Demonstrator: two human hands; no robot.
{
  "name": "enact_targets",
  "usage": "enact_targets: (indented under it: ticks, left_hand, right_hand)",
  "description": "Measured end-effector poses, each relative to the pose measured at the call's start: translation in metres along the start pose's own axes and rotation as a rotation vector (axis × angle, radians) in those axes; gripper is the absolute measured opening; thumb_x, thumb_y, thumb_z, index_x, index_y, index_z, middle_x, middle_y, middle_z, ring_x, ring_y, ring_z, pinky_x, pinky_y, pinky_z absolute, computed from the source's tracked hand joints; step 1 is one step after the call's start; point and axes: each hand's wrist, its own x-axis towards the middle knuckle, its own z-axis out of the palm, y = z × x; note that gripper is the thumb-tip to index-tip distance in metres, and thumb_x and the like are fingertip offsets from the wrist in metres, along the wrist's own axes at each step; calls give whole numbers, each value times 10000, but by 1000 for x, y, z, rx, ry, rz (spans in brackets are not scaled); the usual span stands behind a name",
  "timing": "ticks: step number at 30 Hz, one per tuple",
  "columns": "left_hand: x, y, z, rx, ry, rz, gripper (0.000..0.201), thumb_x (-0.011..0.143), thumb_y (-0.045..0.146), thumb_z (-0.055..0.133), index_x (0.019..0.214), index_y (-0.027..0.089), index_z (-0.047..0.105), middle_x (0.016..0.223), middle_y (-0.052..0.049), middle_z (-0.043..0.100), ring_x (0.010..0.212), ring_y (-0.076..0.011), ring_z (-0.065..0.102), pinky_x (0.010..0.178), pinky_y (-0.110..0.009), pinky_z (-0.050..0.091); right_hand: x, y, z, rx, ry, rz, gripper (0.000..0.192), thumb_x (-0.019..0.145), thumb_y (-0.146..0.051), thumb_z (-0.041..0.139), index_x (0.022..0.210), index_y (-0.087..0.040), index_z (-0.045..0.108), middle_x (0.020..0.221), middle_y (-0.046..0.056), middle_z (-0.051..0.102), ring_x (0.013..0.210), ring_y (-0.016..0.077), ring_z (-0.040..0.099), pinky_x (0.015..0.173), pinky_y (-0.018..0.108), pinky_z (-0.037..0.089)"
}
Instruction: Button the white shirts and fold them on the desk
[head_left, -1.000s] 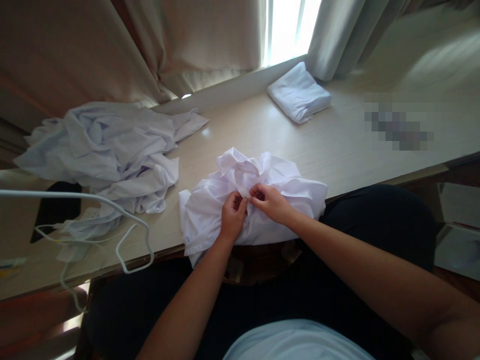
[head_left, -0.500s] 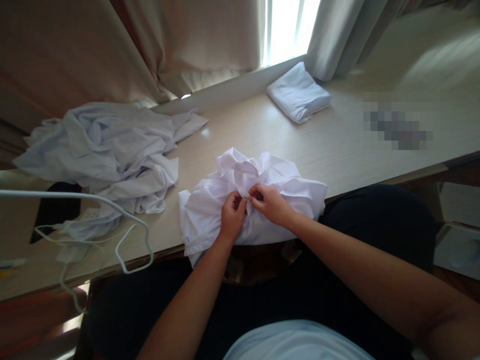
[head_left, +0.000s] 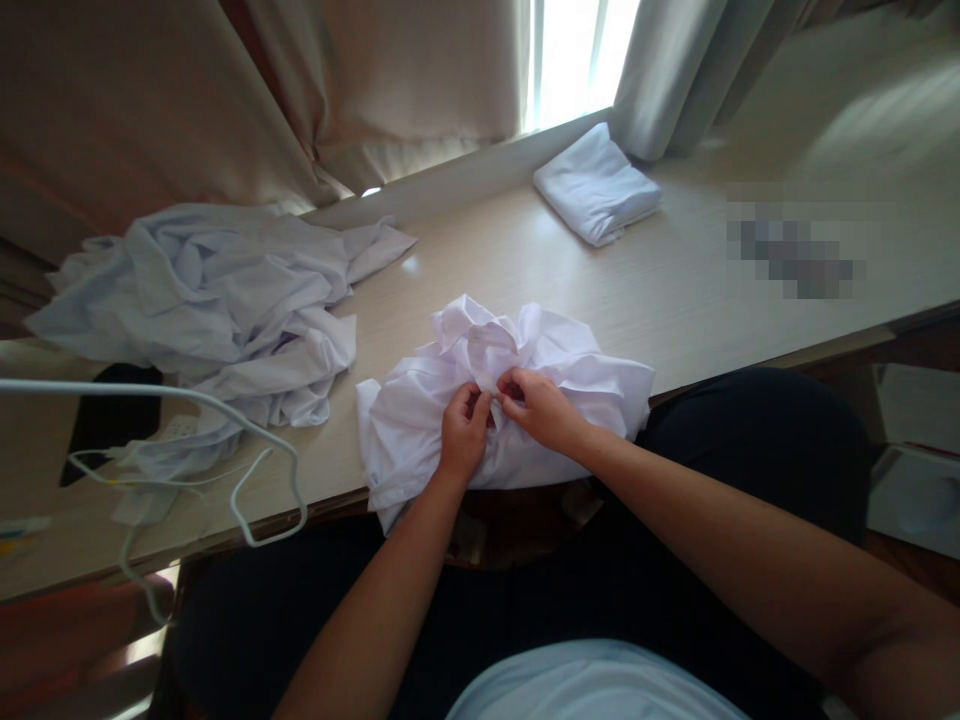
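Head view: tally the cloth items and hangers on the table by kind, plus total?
Crumpled white garment pinched by the left hand and right hand: 1
Loose heap of pale garments, pieces inside not separable: 1
Folded white cloth by the curtain: 1
White plastic hangers, tangled, exact number unclear: at least 1
Total: 4

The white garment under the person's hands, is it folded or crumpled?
Crumpled. The white garment lies bunched in loose wrinkles on the table, unlike the folded white cloth. Left hand and right hand pinch it.

Both hands — left hand [head_left: 463, 432], right hand [head_left: 541, 408] — pinch the crumpled white shirt [head_left: 577, 372].
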Motion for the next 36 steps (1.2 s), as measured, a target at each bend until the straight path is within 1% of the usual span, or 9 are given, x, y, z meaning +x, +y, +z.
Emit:
enact_targets:
  ticks: [3, 9, 22, 29, 36]
  left_hand:
    - [0, -1, 0, 11, 2, 2, 238, 927, 410, 579, 868, 180, 582, 650, 28, 531, 558, -117, 496, 540, -226, 399]
    - [1, -2, 0, 24, 7, 2, 243, 923, 413, 586, 840, 185, 572, 655, 30, 540, 555, -116, 504, 554, -229, 408]
    - [1, -3, 0, 4, 6, 9, 248, 916, 420, 600, 838, 186, 578, 656, 27, 543, 542, -115, 502, 536, -232, 404]
    - [1, -3, 0, -1, 16, -12, 256, 906, 424, 608, 813, 189, 568, 620, 34, 529, 536, -114, 503, 550, -229, 410]
    - [0, -3, 0, 15, 10, 7, 254, 918, 419, 592, 809, 191, 562, 606, 35, 522, 537, -121, 498, 536, -232, 402]
  right_hand:
    - [0, 0, 0, -6, -11, -6, 74, 860, -223, 586, 916, -176, 597, 863, 42, 656, 813, 168, 597, 768, 287, 441]
    - [-2, 0, 1, -19, -21, -20, 76, 864, -222, 580, 921, -175, 598, 876, 46, 652, 821, 171, 596, 771, 288, 446]
    - [-6, 4, 4, -49, 11, -68, 93, 884, -235, 569, 959, -181, 583, 932, 61, 648, 868, 182, 608, 817, 305, 467]
    - [-6, 3, 5, -63, 4, -57, 97, 883, -227, 572, 970, -185, 580, 943, 65, 649, 882, 188, 612, 836, 312, 473]
    - [-6, 4, 5, -98, -2, -73, 89, 899, -236, 558, 972, -187, 568, 945, 67, 644, 886, 190, 612, 838, 312, 472]
